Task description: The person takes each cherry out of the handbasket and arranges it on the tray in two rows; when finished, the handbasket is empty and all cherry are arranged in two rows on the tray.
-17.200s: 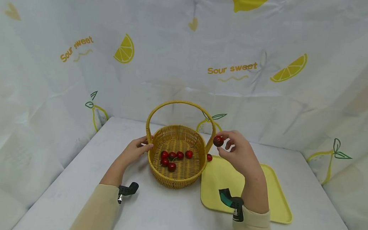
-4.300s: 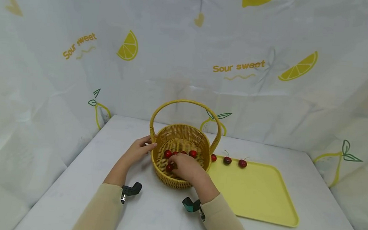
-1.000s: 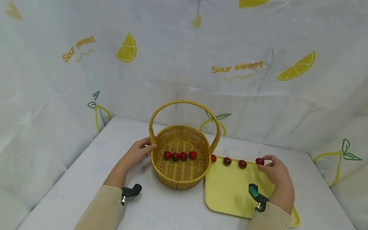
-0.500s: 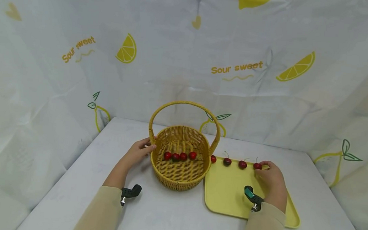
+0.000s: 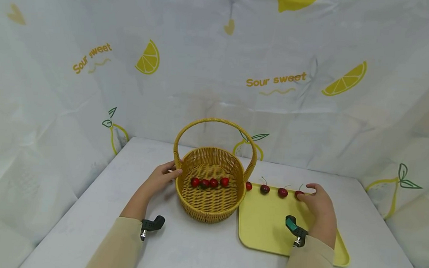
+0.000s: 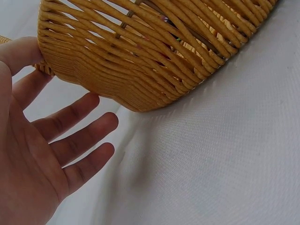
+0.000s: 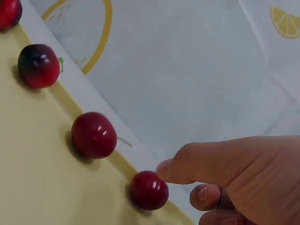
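Note:
My left hand (image 5: 160, 178) holds the yellow wicker basket (image 5: 209, 215) at the left foot of its arched handle, thumb and index finger at the rim. In the left wrist view the other fingers (image 6: 86, 140) are spread beside the woven wall. Several red cherries (image 5: 204, 184) lie in a row inside the basket. My right hand (image 5: 321, 204) is at the far right part of the yellow tray (image 5: 263, 231). Its thumb and index finger are parted, and one digit is at the edge of a dark red cherry (image 7: 149, 191) lying on the tray.
Along the tray's far edge, left of my right hand, more cherries lie in a row, among them a dark one (image 5: 264, 189) and a red one (image 5: 282, 192). The basket's right side abuts the tray. A lemon-printed cloth (image 5: 203, 79) rises behind the white table (image 5: 191, 253).
Since the oldest frame, cherries have gone from basket to tray. In the last second my right hand has lowered a cherry onto the tray and parted its fingers. My left hand stays put.

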Demonstrator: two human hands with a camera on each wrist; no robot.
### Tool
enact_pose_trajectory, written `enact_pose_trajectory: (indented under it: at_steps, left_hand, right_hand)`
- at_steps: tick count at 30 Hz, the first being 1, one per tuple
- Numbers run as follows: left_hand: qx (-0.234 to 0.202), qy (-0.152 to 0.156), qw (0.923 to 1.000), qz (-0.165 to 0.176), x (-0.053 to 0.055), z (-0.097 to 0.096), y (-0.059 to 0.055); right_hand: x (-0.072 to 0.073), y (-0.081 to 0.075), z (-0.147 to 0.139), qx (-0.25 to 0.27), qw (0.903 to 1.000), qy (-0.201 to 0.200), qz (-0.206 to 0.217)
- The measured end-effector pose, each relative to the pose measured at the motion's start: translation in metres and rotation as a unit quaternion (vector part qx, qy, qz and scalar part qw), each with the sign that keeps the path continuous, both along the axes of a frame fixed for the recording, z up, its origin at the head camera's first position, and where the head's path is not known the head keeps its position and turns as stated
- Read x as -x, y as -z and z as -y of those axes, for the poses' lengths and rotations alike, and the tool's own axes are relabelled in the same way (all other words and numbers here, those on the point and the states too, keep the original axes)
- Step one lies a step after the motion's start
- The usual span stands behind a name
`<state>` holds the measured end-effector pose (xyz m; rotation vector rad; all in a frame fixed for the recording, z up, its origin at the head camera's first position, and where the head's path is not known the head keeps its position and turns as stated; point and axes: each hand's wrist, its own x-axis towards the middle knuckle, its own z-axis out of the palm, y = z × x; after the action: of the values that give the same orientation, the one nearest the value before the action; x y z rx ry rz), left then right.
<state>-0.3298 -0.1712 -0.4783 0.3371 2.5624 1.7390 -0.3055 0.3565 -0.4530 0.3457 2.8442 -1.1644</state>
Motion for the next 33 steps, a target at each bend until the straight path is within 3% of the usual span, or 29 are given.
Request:
enact_pose_trajectory:
  at_steps: [4,10,17,25,29,33]
  left_hand:
    - [-0.002,-0.001,1.0000,-0.004,0.001,0.000,0.001]
    - [0.005,-0.003,1.0000,-0.001,0.001,0.001,0.001]
    - [0.005,-0.005,1.0000,0.005,0.000,0.001,0.001]
    - [0.004,-0.002,1.0000,0.000,0.001,0.001,0.002]
    - [0.002,-0.001,1.0000,0.000,0.000,0.001,0.002]
    - [0.008,-0.006,0.9999,0.006,0.001,0.001,0.002]
  right_hand:
    - [-0.002,-0.020,0.012,-0.011,0.9997,-0.005,-0.020]
    - [-0.005,-0.043,0.032,-0.015,0.9954,-0.041,-0.085]
    - [-0.014,-0.072,0.058,0.012,0.9874,-0.081,-0.135]
    - [-0.020,-0.089,0.088,0.050,0.9785,-0.131,-0.152]
    - [-0.023,-0.095,0.102,0.053,0.9700,-0.173,-0.162]
    - [-0.026,-0.100,0.116,0.089,0.9606,-0.215,-0.152]
